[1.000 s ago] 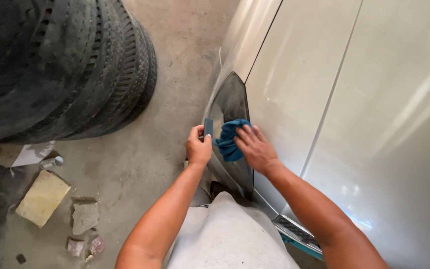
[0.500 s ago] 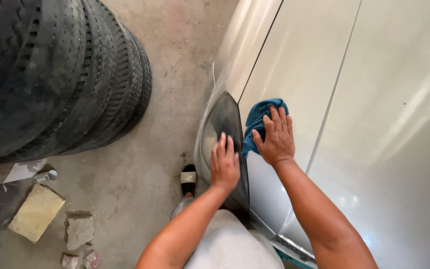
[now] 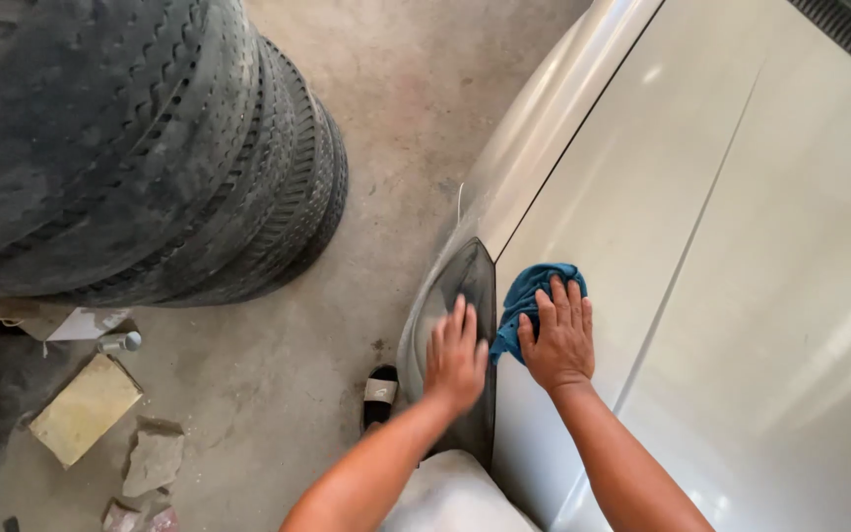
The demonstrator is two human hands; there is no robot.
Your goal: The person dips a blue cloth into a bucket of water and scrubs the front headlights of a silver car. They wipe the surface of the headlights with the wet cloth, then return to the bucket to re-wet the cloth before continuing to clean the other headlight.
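Blue microfibre cloth [image 3: 529, 296], crumpled, lies pressed flat against the pale silver painted car panel [image 3: 662, 246], just beside the dark smoked headlamp lens [image 3: 460, 296] that serves as landmark for this legend. My right hand [image 3: 556, 340] rests on the cloth with fingers extended and spread, palm down; nothing is gripped, the cloth being merely pinned between palm and panel. Most of the cloth projects beyond my fingertips, away from my body and slightly toward the lens, so the cloth's long axis runs roughly along my fingers, parallel to the seam between lens and panel. My left hand [image 3: 455, 355] lies on the lens itself, fingers extended and slack, empty, holding nothing. Of the two, the right hand is in contact with the cloth; the left is just beside it, the cloth's edge close to the left fingertips without clear contact. On the far side of the lens from the cloth, the grey concrete floor [image 3: 386, 148] carries a stack of worn black tyres [image 3: 130, 148], well apart. Near my feet, on that same side, lie a black sandal [image 3: 380, 394], a yellowish flat stone slab [image 3: 86, 409] and broken grey stone pieces [image 3: 153, 461].
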